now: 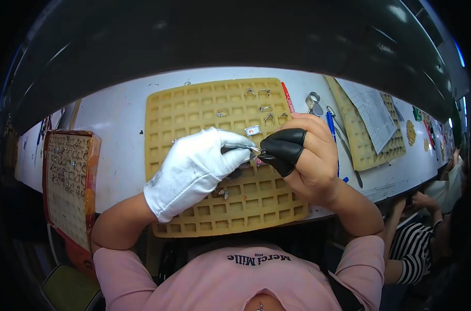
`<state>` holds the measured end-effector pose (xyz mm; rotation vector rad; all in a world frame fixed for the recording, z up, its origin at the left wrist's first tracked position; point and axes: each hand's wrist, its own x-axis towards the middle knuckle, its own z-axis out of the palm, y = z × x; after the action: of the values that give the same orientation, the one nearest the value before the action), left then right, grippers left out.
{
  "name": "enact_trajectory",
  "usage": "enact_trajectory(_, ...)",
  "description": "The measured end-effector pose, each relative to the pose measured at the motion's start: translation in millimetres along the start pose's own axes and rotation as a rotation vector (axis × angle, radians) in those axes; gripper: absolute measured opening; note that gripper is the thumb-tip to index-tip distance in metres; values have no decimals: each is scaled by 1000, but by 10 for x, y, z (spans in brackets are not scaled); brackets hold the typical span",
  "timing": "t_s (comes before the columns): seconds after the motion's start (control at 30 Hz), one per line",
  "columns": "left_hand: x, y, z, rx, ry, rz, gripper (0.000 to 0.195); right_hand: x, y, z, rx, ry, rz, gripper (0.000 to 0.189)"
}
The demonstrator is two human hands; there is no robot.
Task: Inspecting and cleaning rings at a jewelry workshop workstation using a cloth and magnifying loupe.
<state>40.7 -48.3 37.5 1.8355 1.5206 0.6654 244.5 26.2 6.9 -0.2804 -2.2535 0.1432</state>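
Observation:
My left hand [192,167], in a smudged white cloth glove, pinches a small silvery metal piece [256,149], which looks like a ring. Black finger covers sit on the thumb and fingers of my right hand [305,155], which grips the same piece from the other side. Both hands hover over a yellow compartment tray [169,105]. Beyond my fingers lies a small blue-edged tag [252,130] bearing writing. Several rings [265,94] stand or lie in the tray's upper right, and stone-set jewellery [222,193] rests below my left hand. The fingers partly hide a reddish item [259,161].
To the left, a red-edged tray [66,175] holds several rows of rings. A red pen [287,97], loupe [314,102], blue pen [331,123] and tweezers [348,149] lie right. Papers [369,112] cover part of another tray [362,161]. A person in striped sleeves [416,248] sits at right.

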Motion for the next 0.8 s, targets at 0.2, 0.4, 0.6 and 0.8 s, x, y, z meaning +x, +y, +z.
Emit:
enact_trajectory(0.2, 0, 96, 22, -89, 80, -174, 22, -9, 21, 14, -51, 22, -38, 31)
enact_trajectory(0.4, -5, 163, 11, -133, 110, -175, 16, 1, 21, 20, -49, 22, -34, 30)
enact_trajectory(0.6, -30, 64, 98, 122, 233, 59, 13, -1, 19, 38, -41, 4, -19, 29)
enact_trajectory(0.8, -18, 8, 155, 189, 325, 201, 9, -9, 17, 79, 0, -8, -14, 29)
